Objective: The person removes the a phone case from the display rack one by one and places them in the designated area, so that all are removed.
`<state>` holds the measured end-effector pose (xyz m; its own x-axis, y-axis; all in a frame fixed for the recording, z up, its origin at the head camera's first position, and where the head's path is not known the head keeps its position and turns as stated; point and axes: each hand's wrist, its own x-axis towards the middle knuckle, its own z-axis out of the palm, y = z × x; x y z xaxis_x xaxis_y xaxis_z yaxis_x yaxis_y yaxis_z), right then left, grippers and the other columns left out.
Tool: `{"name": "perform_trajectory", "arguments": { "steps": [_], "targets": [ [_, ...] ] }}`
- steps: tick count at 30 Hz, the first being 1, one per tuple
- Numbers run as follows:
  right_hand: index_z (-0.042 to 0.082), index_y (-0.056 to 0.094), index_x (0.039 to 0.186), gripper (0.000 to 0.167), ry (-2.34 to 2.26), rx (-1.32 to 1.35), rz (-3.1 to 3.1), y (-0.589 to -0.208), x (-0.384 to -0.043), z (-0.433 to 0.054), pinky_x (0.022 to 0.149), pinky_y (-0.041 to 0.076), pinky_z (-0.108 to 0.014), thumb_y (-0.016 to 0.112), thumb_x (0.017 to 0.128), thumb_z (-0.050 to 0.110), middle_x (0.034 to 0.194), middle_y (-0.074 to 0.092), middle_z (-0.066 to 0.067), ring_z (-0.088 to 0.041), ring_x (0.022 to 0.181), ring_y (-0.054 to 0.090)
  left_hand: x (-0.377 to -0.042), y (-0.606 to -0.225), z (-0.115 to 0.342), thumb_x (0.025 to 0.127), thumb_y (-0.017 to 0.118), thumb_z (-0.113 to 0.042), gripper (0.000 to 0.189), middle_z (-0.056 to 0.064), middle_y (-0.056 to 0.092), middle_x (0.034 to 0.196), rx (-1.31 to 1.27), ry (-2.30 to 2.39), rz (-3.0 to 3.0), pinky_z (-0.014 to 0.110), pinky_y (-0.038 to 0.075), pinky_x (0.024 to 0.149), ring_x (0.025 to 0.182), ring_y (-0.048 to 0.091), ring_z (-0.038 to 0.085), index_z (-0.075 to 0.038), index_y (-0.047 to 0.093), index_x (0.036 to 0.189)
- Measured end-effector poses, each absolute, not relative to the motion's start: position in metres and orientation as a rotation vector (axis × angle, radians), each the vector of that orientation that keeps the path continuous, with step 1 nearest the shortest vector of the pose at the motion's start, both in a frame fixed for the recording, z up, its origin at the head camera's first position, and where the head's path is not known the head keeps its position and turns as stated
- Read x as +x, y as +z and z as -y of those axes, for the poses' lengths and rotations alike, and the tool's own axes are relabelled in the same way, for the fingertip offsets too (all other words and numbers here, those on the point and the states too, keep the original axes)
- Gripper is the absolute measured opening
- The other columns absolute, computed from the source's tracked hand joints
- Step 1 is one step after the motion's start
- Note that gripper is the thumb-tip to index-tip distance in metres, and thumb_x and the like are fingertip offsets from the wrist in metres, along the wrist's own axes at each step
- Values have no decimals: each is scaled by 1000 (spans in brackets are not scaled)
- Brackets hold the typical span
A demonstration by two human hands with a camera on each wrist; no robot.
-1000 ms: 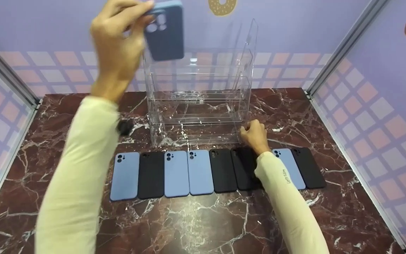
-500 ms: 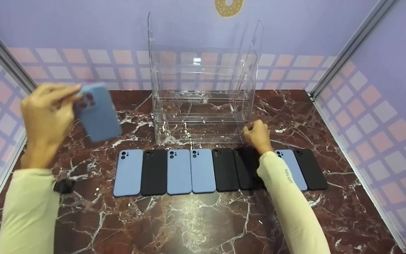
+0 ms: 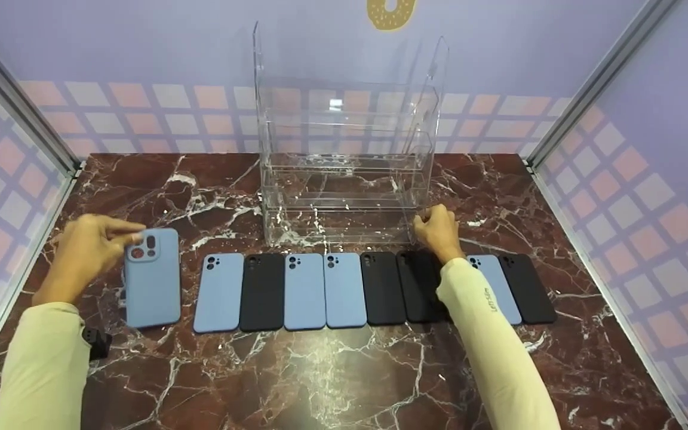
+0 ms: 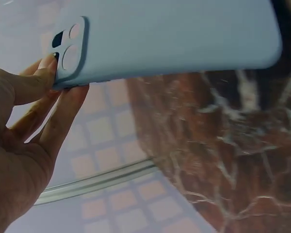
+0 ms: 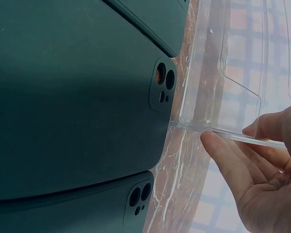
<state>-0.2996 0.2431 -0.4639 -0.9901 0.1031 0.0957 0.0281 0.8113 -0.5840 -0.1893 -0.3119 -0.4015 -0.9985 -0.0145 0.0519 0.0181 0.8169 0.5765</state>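
Note:
My left hand (image 3: 87,254) pinches a light blue phone case (image 3: 156,292) by its upper left corner, beside the camera cutout. In the left wrist view the thumb (image 4: 34,85) reaches to the cutout while fingers lie behind the case (image 4: 169,39). The case is left of a row of phone cases; whether it touches the table is hard to tell. My right hand (image 3: 438,232) holds the front right edge of a clear plastic tiered rack (image 3: 344,221). Seen from the right wrist, thumb and fingers pinch the rack's side panel (image 5: 233,134).
Blue cases, such as the leftmost one (image 3: 218,292), and black cases (image 3: 262,292) lie side by side before the rack on the dark red marble table (image 3: 248,382). The right sleeve (image 3: 493,334) covers part of the row. Patterned walls (image 3: 141,48) enclose the back and sides.
My left hand has carried the light blue case from up near the rack's top, leftward and down to the row's left end. The right hand has stayed on the rack.

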Motion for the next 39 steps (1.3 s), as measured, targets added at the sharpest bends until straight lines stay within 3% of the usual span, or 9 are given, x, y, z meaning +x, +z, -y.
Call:
{"name": "perform_trajectory", "arguments": {
  "steps": [5,7,13,20,30,39],
  "targets": [
    [-3,78,94,25,932,-113,2867,-465,-299,-244,96,44,-60,61,90,15,100,74,-23,-43,101,68,-197,-418,318,94,70,-11,24,11,70,66,-17,-968,3015,25,34,37,41,41,10,-1,74,115],
    [-3,78,93,25,930,-110,2864,-465,-299,-244,97,44,-60,62,90,15,100,74,-23,-43,101,68,-200,-423,319,94,70,-13,25,8,69,64,-20,-996,3036,25,35,38,42,43,10,-1,74,115],
    [-4,78,93,25,933,-99,2856,-466,-300,-244,97,43,-60,62,90,15,99,74,-24,-42,101,68,-208,-434,318,95,69,-12,26,19,75,89,-17,-1107,3092,30,44,46,62,64,22,2,73,117],
    [-4,78,93,25,930,-108,2861,-465,-300,-244,97,44,-60,62,90,15,101,74,-24,-43,102,68,-215,-443,313,96,67,-9,26,31,70,107,-41,-1142,3119,30,53,54,71,70,25,5,72,118],
    [-4,78,96,26,925,-106,2871,-464,-300,-243,96,44,-60,62,90,15,99,74,-23,-42,101,68,-222,-454,309,97,64,-5,25,34,67,113,9,-1226,3122,39,61,70,79,74,25,8,71,117],
    [-4,78,100,26,937,-109,2875,-465,-300,-244,99,43,-59,62,91,15,102,74,-23,-42,105,67,-224,-463,308,96,66,-7,23,28,72,101,8,-1159,3158,28,55,60,71,69,19,5,73,115]
  ]
}}
